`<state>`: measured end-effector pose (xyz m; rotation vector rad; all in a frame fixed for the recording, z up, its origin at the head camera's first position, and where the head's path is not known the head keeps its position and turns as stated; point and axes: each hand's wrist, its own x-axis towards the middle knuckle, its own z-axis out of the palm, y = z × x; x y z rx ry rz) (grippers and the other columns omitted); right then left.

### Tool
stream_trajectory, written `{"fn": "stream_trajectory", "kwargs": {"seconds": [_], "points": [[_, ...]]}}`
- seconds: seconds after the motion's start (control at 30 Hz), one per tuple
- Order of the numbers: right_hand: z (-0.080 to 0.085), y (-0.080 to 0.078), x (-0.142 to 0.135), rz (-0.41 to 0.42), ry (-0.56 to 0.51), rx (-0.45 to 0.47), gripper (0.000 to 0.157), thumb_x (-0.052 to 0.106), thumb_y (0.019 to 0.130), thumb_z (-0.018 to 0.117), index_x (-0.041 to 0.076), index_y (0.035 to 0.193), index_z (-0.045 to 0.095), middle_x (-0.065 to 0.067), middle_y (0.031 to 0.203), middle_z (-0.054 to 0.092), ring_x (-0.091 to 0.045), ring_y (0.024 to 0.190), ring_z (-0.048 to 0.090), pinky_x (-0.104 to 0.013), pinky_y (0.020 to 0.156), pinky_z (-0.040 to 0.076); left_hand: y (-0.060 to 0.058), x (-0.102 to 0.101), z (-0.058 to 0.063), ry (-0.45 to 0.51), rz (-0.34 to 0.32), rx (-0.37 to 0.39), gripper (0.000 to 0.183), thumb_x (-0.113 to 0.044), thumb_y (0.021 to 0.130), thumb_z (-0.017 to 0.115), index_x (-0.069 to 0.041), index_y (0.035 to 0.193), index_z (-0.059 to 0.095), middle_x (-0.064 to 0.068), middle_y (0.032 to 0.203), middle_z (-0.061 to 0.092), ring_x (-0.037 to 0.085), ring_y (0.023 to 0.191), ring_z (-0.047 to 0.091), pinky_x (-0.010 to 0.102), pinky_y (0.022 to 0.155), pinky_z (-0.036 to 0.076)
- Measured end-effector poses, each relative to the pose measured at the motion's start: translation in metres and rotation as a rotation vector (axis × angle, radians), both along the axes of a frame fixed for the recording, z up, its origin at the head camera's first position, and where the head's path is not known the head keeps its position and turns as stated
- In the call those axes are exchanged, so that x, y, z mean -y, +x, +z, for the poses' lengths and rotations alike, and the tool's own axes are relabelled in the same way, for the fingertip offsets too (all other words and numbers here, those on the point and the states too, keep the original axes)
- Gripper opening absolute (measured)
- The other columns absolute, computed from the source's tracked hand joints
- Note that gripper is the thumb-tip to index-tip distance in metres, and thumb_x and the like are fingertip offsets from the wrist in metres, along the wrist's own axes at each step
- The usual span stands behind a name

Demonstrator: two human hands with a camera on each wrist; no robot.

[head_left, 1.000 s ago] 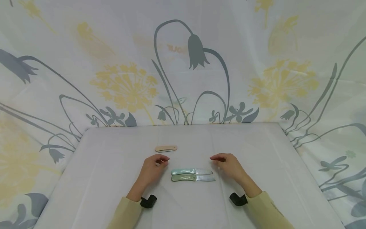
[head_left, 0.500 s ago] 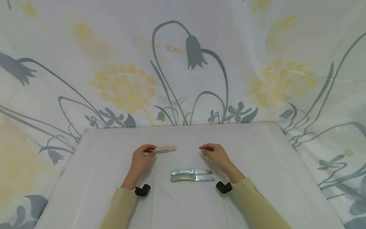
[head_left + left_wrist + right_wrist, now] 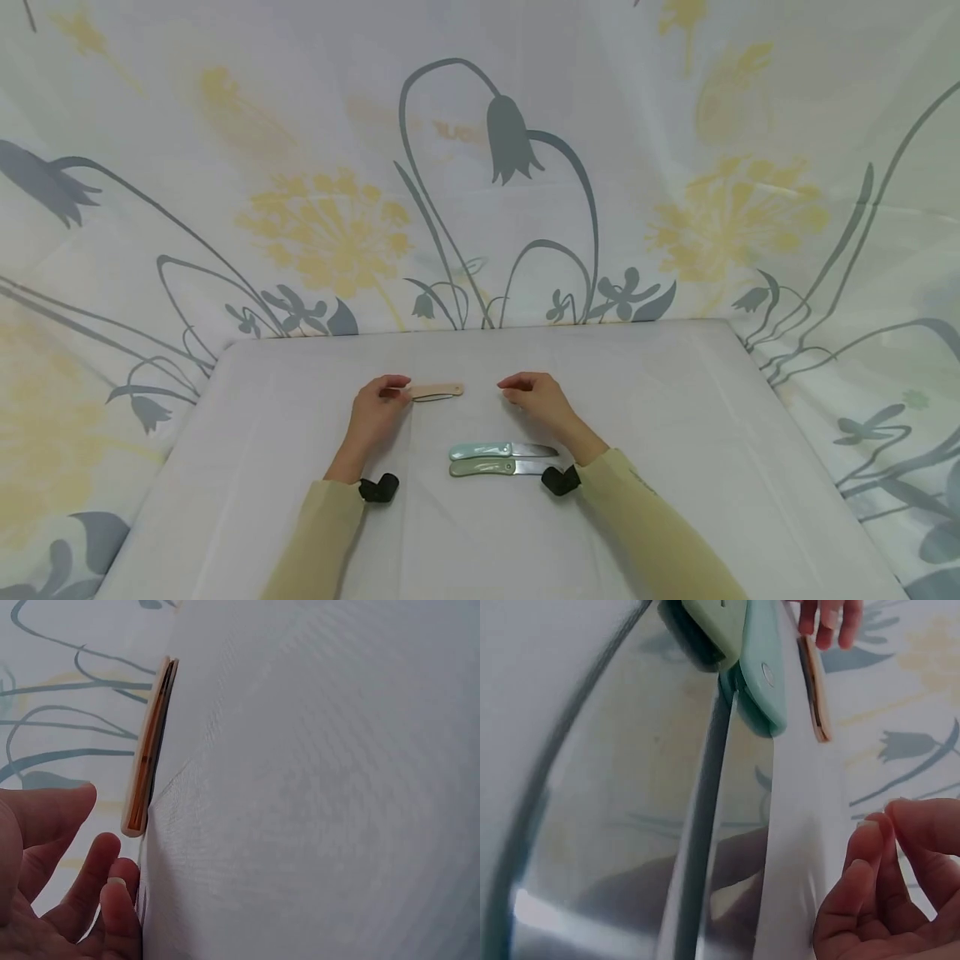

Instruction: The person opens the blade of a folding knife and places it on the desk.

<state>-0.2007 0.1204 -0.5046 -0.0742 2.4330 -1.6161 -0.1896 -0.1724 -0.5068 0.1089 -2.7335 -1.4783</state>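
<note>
A peach-handled pocket knife [image 3: 438, 390] lies folded toward the back of the table. My left hand [image 3: 375, 408] is at its left end, fingertips right by the handle; in the left wrist view thumb and fingers [image 3: 112, 907] are spread with nothing between them, just short of the knife [image 3: 145, 765]. To the right of that knife hovers my right hand [image 3: 542, 404], fingers loosely bent and holding nothing. Nearer me, two unfolded knives lie side by side, blades pointing right: one teal-handled [image 3: 480, 451], one green-handled [image 3: 482, 467]. My right wrist's black camera covers the green knife's blade tip.
White cloth covers the table [image 3: 480, 542]. Behind and at both sides hangs a floral curtain [image 3: 637, 167], meeting the table's back edge. In the right wrist view the unfolded blades [image 3: 645, 825] fill the foreground below the hand.
My left hand has gone forward and left to the peach knife's end. My right hand has moved forward and left, nearer that knife. The knives have stayed in place.
</note>
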Motion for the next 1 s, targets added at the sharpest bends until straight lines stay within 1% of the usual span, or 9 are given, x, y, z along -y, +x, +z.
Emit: {"fn": "stream_trajectory", "kwargs": {"seconds": [0.17, 0.27, 0.33, 0.5, 0.57, 0.7, 0.87, 1.0], "points": [[-0.002, -0.005, 0.010, 0.002, -0.009, 0.008, 0.015, 0.015, 0.086, 0.067, 0.013, 0.100, 0.072, 0.002, 0.101, 0.067, -0.015, 0.089, 0.056, -0.027, 0.073, 0.047, -0.005, 0.002, -0.008, 0.037, -0.039, 0.034, 0.026, -0.018, 0.087, 0.066, -0.013, 0.112, 0.064, 0.006, 0.104, 0.063, 0.020, 0.098, 0.054, 0.036, 0.089, 0.038], [-0.002, -0.009, 0.019, 0.006, 0.005, -0.007, 0.015, 0.015, 0.086, 0.067, 0.014, 0.100, 0.072, 0.003, 0.100, 0.067, -0.014, 0.091, 0.056, -0.027, 0.075, 0.046, -0.007, 0.006, -0.011, 0.063, -0.060, 0.063, 0.027, -0.020, 0.087, 0.066, -0.015, 0.113, 0.064, 0.004, 0.105, 0.063, 0.019, 0.099, 0.055, 0.036, 0.091, 0.038], [-0.002, -0.011, 0.026, 0.015, 0.014, -0.030, 0.017, 0.015, 0.085, 0.068, 0.014, 0.101, 0.072, 0.004, 0.099, 0.067, -0.014, 0.089, 0.057, -0.027, 0.075, 0.046, -0.008, 0.009, -0.013, 0.085, -0.059, 0.071, 0.027, -0.021, 0.086, 0.067, -0.015, 0.113, 0.064, 0.004, 0.105, 0.064, 0.018, 0.100, 0.055, 0.036, 0.091, 0.038], [-0.006, -0.017, 0.045, 0.054, -0.002, -0.031, 0.023, 0.014, 0.084, 0.069, 0.013, 0.107, 0.070, 0.002, 0.095, 0.067, -0.013, 0.083, 0.059, -0.025, 0.070, 0.048, -0.008, 0.012, -0.014, 0.110, -0.030, 0.072, 0.026, -0.017, 0.086, 0.068, -0.013, 0.111, 0.065, 0.004, 0.102, 0.066, 0.018, 0.097, 0.057, 0.035, 0.089, 0.039], [-0.006, -0.018, 0.052, 0.059, 0.002, -0.023, 0.025, 0.013, 0.083, 0.069, 0.012, 0.108, 0.069, 0.001, 0.093, 0.067, -0.012, 0.082, 0.059, -0.025, 0.070, 0.048, -0.008, 0.013, -0.013, 0.100, -0.029, 0.074, 0.026, -0.015, 0.086, 0.068, -0.012, 0.111, 0.065, 0.005, 0.103, 0.066, 0.018, 0.096, 0.058, 0.034, 0.088, 0.040], [-0.005, -0.020, 0.061, 0.057, 0.048, -0.042, 0.029, 0.010, 0.081, 0.071, 0.009, 0.109, 0.069, 0.000, 0.090, 0.066, -0.012, 0.080, 0.059, -0.027, 0.073, 0.048, -0.009, 0.011, -0.011, 0.072, -0.020, 0.103, 0.026, -0.016, 0.085, 0.068, -0.012, 0.111, 0.066, 0.004, 0.103, 0.065, 0.018, 0.094, 0.057, 0.033, 0.085, 0.041], [-0.004, -0.023, 0.069, 0.051, 0.133, -0.067, 0.028, 0.011, 0.078, 0.072, 0.011, 0.106, 0.070, 0.002, 0.083, 0.065, -0.011, 0.076, 0.055, -0.027, 0.074, 0.044, -0.009, 0.006, -0.006, 0.034, 0.002, 0.116, 0.027, -0.016, 0.084, 0.069, -0.011, 0.110, 0.066, 0.005, 0.100, 0.065, 0.019, 0.092, 0.056, 0.033, 0.083, 0.041], [-0.002, -0.021, 0.075, 0.037, 0.188, -0.078, 0.026, 0.011, 0.076, 0.074, 0.011, 0.102, 0.072, 0.002, 0.079, 0.064, -0.012, 0.073, 0.054, -0.028, 0.072, 0.043, -0.007, 0.004, -0.003, 0.005, 0.015, 0.120, 0.028, -0.015, 0.083, 0.069, -0.011, 0.110, 0.067, 0.005, 0.096, 0.064, 0.019, 0.090, 0.055, 0.033, 0.080, 0.040]]}}
